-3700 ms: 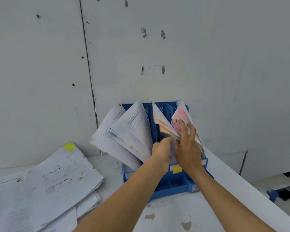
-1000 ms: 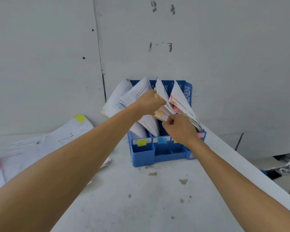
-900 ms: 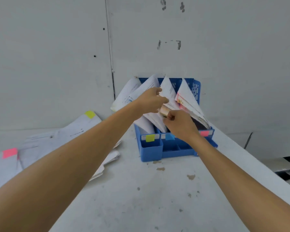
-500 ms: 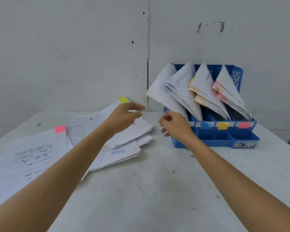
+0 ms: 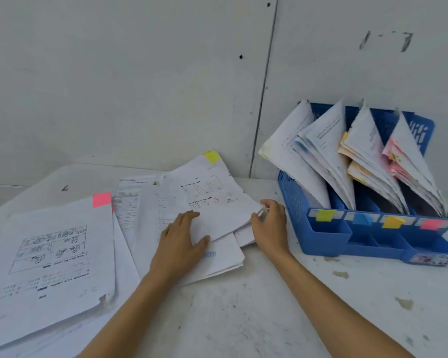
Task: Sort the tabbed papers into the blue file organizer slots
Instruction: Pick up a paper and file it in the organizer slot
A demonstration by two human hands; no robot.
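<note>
Paperwork covers the left half of a scuffed white surface set against a pale grey wall, seen from the viewpoint of the person sorting it. Farthest left lies a thick stack of printed sheets. Its top page shows a line drawing above some text, and a pink tab sticks out at its far right corner.

Just beside the stack, and partly overlapping it, a looser pile fans out toward the wall. The pile's top sheet carries a yellow tab at its far edge. The left hand rests flat on this pile, palm down, with the fingers straight and the thumb spread out along the near edge of the top sheet.

The right hand sits at the pile's right edge, fingers relaxed and gently curved. The corner of the top sheet lies between its thumb and fingertips, but the hand is not closed on it. Both bare forearms reach in from the bottom.

Near the right hand, but apart from it, the blue file organizer stands by the wall. Each of its four slots holds a leaning bundle of papers. Coloured markers run along the front rail: a yellow label, a blue label, an orange label and a pink label. Small open compartments line the organizer's front.
</note>
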